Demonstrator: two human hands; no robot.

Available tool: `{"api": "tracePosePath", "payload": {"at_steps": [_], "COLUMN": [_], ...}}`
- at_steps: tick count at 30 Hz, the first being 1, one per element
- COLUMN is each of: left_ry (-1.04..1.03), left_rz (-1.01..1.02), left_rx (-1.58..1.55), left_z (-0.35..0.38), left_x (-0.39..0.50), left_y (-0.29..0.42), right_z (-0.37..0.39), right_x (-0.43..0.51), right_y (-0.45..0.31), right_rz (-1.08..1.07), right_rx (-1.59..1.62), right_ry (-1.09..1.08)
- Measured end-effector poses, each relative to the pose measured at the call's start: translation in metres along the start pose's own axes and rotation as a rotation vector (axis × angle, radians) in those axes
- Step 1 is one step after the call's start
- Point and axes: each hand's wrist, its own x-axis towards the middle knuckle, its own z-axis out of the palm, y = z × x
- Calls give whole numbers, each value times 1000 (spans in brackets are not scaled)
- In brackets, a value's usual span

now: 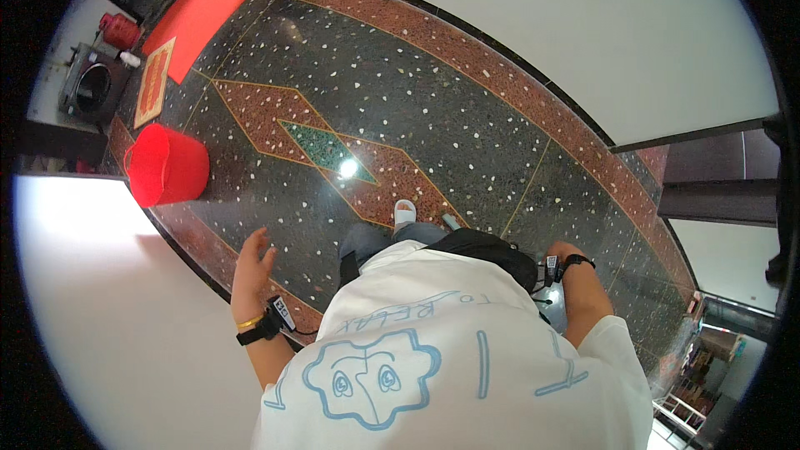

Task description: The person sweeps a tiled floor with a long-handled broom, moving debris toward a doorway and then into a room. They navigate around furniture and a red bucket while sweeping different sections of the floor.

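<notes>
My left hand [253,262] hangs at my side with nothing in it, its fingers slightly apart. A black strap with a small device [279,315] and a gold-coloured bracelet [250,321] circle that wrist. On the other side, my right hand [564,251] is beside a black waist bag [490,256]. Its fingers are mostly hidden, so what they hold or touch is unclear. Another small device [551,267] is strapped at the right wrist. Below my white printed T-shirt [450,356], one white sandal [405,214] shows on the floor.
A red flexible bucket [181,165] stands ahead on the left, near the white wall [144,300]. Beyond it are a doormat [155,82], a red carpet [203,15] and a dark front-loading washing machine [90,89]. The speckled terrazzo floor [400,94] stretches ahead. A doorway opens on the right.
</notes>
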Motion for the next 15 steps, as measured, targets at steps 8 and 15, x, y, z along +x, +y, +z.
{"api": "tracePosePath", "payload": {"at_steps": [8,15], "left_ry": [-115,-244], "left_rz": [188,244], "left_rx": [18,52], "left_z": [-19,-14], "left_x": [138,270], "left_y": [66,91], "right_z": [-32,-86], "right_x": [34,65], "right_y": [-11,-41], "right_rz": [-24,61], "right_rx": [-25,33], "right_ry": [105,41]}}
